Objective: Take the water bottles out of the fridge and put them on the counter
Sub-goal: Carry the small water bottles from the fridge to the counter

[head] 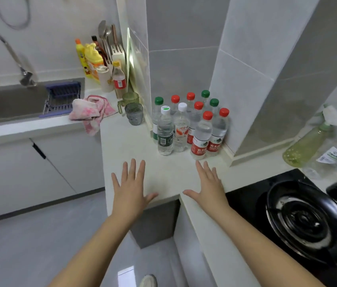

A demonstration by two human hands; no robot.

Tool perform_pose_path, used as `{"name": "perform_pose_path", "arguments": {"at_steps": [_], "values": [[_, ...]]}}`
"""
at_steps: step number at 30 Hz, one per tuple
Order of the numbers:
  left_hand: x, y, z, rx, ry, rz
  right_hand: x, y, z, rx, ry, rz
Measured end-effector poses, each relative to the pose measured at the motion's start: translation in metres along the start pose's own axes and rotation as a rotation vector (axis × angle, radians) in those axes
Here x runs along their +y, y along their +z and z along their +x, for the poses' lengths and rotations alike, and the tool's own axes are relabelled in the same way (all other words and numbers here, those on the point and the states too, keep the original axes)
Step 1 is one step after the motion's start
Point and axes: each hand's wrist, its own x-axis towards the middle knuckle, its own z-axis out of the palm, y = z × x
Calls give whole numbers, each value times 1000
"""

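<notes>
Head view: the water bottles (192, 125) stand upright in a tight cluster on the pale surface (126, 146), tucked into the tiled corner, with red, green and white caps. Both hands are released and grasp nothing: the left hand (131, 187) and right hand (210, 187) are spread flat over the surface near its front edge, just short of the bottles. A pink cloth (92, 112) lies beside the sink (14, 104) at left, a black stove burner (302, 220) at right
</notes>
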Motion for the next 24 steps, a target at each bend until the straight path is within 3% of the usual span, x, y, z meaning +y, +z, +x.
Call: {"name": "perform_pose_path", "arguments": {"at_steps": [11,24], "values": [[-39,-66,-175,237,-258,87,-94,4,-97,17,-530,-267],[-125,-98,-367,372,-701,128,-243,91,-203,-75,-1059,-227]]}}
